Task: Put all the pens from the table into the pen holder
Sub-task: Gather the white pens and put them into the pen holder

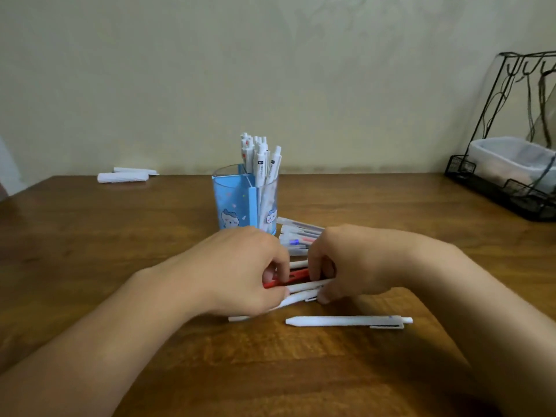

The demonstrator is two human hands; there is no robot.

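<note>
Both hands are curled round one small bundle of pens [298, 284], a red one among white ones, the left hand [240, 266] gripping one end and the right hand [340, 260] the other, low on the worktop [120, 251]. Just beyond them stands the blue pen holder [243, 203], already holding upright white pens, with a loose heap of clear pens [298, 236] beyond the right hand's knuckles and a single white pen [349, 321] lying nearer the person than that hand. The pens look light, stiff and smooth, likely to slide apart, so gripping the bundle mid-barrel seems safest
</note>
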